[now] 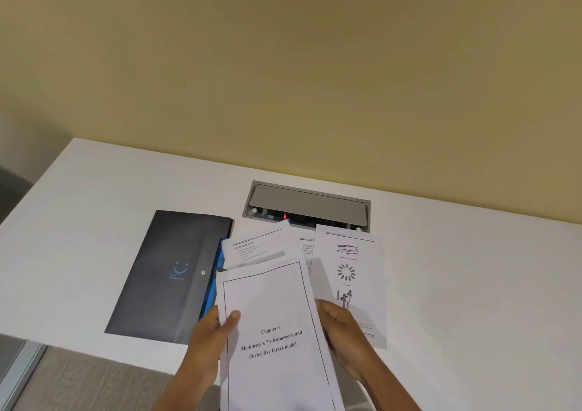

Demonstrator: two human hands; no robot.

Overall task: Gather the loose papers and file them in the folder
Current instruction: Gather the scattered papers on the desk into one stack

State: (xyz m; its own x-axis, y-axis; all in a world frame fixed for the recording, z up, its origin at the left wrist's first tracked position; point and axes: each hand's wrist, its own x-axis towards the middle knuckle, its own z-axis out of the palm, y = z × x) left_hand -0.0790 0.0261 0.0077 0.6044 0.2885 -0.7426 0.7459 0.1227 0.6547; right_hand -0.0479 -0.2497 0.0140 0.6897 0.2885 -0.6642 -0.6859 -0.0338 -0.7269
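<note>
I hold a white printed sheet headed "Chapter 3" lifted above the white table. My left hand grips its left edge with the thumb on top. My right hand grips its right edge. Beneath it lie loose papers: a text page at the back, a sheet with diagrams on the right, and a partly hidden page between them. A dark folder with a blue logo and snap button lies closed to the left, with a blue inner edge showing.
A grey cable hatch is set into the table behind the papers, with a red light inside. A yellow wall rises behind the table. The table's front edge runs near my wrists, with grey floor below.
</note>
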